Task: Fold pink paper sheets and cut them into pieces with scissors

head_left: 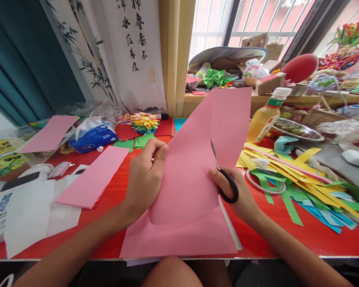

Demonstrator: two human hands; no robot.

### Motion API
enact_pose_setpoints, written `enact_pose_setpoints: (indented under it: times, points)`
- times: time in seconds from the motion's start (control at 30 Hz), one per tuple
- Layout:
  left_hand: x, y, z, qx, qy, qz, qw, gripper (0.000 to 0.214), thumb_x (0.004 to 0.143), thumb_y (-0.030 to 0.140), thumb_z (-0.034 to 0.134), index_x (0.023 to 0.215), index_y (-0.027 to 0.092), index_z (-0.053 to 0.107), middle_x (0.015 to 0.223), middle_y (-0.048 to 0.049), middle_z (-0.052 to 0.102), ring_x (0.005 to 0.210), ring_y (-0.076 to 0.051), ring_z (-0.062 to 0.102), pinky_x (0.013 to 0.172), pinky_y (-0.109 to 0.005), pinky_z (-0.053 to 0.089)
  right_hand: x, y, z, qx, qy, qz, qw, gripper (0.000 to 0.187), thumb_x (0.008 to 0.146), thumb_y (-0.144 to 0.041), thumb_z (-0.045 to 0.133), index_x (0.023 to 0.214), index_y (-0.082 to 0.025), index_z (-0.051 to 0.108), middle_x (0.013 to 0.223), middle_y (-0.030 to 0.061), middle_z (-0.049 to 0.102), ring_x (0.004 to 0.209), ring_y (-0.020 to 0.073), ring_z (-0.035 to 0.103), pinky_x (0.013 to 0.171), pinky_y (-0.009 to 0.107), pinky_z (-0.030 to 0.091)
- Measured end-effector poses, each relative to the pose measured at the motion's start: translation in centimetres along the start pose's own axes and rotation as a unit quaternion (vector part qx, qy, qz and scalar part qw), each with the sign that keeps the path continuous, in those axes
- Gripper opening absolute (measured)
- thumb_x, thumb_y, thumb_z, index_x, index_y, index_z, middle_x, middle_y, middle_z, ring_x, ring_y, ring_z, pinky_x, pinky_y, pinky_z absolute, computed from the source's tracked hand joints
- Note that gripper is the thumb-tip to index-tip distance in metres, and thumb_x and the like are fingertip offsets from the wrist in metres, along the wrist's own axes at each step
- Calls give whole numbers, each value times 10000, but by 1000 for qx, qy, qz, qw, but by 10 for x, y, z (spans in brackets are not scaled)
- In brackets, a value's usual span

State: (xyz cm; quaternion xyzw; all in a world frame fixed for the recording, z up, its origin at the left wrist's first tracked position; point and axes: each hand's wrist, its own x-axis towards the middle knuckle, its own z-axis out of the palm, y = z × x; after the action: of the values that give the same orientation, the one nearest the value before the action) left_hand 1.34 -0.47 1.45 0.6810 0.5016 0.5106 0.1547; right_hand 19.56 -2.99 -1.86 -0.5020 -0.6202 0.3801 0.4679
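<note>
A sheet of pink paper (188, 171) is held up in front of me, its upper right part angled along a crease. My left hand (146, 175) pinches the sheet's left edge between thumb and fingers. In my right hand (235, 187) is a pair of scissors (229, 187) with black handles, one blade showing against the pink paper; the other blade is hidden behind it. Below the raised sheet, a stack of pink paper (179, 243) lies at the table's front edge, with pale yellow and lilac sheets showing beneath.
Folded pink paper (94, 175) and a blue tissue pack (92, 137) lie left. On the right are cut paper strips (302, 171), a silvery ring (266, 189), a drink bottle (267, 115) and a metal dish (297, 129). A folded-paper ornament (145, 122) sits behind. The table (107, 223) is red.
</note>
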Motion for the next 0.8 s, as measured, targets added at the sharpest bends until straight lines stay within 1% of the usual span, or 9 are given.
enact_pose_setpoints:
  times: [0.17, 0.3, 0.4, 0.53, 0.8]
  points:
    - [0, 1, 0, 1, 0, -2, 1000, 196, 850, 336, 426, 716, 205, 485, 627, 21, 436, 542, -97, 370, 470, -221, 286, 1, -1, 1, -4, 5, 3, 1000, 467, 773, -510, 510, 548, -194, 250, 535, -48, 200, 475, 66, 205, 418, 222, 165]
    - [-2, 2, 1, 2, -18, -12, 1000, 197, 852, 345, 423, 730, 207, 492, 631, 24, 445, 545, -94, 375, 476, -215, 292, 1, -5, 1, 19, 6, 13, 1000, 455, 787, -503, 493, 557, -195, 250, 553, -45, 189, 480, 66, 184, 414, 224, 150]
    - [-3, 4, 0, 1, -28, -24, 999, 203, 854, 353, 416, 735, 206, 490, 627, 29, 442, 549, -91, 376, 479, -209, 292, 1, -7, 0, 17, 8, 6, 1000, 462, 767, -490, 530, 545, -190, 256, 543, -48, 193, 478, 63, 188, 416, 220, 153]
    - [-3, 7, -3, -5, -39, -44, 998, 216, 861, 364, 401, 742, 205, 486, 624, 38, 430, 546, -85, 368, 482, -201, 290, 2, -10, -3, 26, 5, 10, 1000, 454, 750, -477, 553, 546, -188, 270, 539, -50, 196, 480, 61, 186, 415, 214, 146]
    - [-6, 13, -7, -17, -50, -54, 997, 228, 856, 386, 409, 733, 211, 489, 596, 51, 411, 515, -78, 351, 458, -195, 270, 3, -20, -8, 42, -3, 23, 999, 413, 754, -424, 558, 548, -185, 290, 548, -46, 205, 484, 61, 212, 429, 218, 154]
